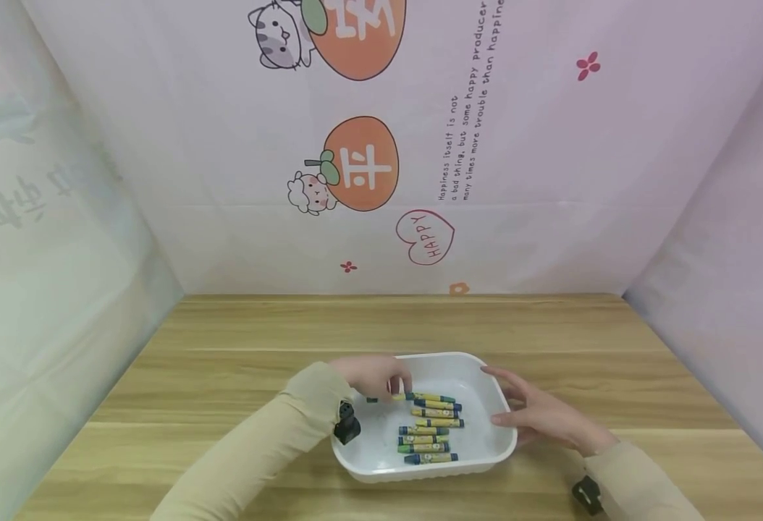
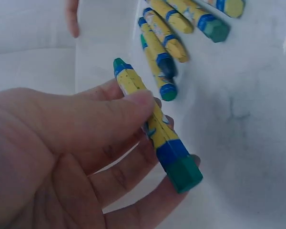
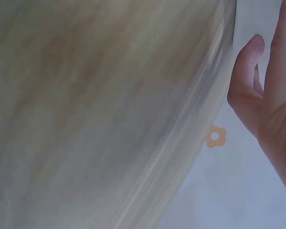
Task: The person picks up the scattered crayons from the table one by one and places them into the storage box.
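Observation:
My left hand (image 1: 375, 373) is over the far left part of a white tray (image 1: 371, 449). Between its thumb and fingers it pinches a green crayon (image 2: 168, 138) with a yellow and blue wrapper, seen close up in the left wrist view. Several more crayons (image 1: 428, 448) in similar wrappers lie in a rough column on the tray's floor, some with green ends and some with blue or yellow. At the tray's right side, my right hand (image 1: 547, 418) touches the rim with spread, fairly straight fingers, the thumb reaching over the edge. Part of that hand is hidden behind the tray wall.
The tray stands on a wood-grain table (image 1: 238, 383) near its front. A printed white sheet (image 1: 525, 239) hangs behind the table, and pale sheets (image 1: 727, 260) enclose both sides. Dark wrist cameras (image 1: 347, 425) sit on both cuffs.

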Available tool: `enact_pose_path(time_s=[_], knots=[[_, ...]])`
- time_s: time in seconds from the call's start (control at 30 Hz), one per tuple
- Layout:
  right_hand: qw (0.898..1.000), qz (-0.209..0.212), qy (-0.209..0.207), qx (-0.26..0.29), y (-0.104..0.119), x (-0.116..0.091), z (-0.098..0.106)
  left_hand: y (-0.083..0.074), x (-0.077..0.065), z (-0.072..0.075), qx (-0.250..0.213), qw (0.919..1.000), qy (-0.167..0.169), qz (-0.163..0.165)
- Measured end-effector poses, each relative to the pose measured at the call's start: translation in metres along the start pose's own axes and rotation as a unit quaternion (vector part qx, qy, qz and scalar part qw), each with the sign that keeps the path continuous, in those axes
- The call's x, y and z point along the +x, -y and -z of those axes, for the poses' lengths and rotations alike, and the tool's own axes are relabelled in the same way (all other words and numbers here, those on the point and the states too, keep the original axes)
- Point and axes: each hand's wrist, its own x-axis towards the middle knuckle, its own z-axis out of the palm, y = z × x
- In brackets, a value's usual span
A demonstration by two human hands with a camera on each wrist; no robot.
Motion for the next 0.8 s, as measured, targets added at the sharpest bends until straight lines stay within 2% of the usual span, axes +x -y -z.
enact_pose_path(time_s=[0.17,0.4,0.47,0.63,0.8], knots=[[1.0,-0.001,0.002,0.0,0.0,0.0,-0.001,-0.001,-0.002,-0.005,0.001,0.9992,0.003,0.04],[1.0,0.0,0.001,-0.009,0.001,0.0,-0.001,-0.003,-0.007,-0.002,-0.013,0.9985,-0.009,0.052],[1.0,0.001,0.001,-0.012,0.001,0.0,-0.001,-0.001,-0.007,0.0,-0.013,0.999,-0.012,0.041],[1.0,0.0,0.002,-0.014,-0.001,-0.001,0.0,0.01,-0.01,0.006,-0.027,0.9991,-0.028,-0.014],[1.0,0.006,-0.002,-0.015,0.0,-0.004,0.003,0.015,-0.032,0.013,-0.073,0.9939,-0.073,-0.039]])
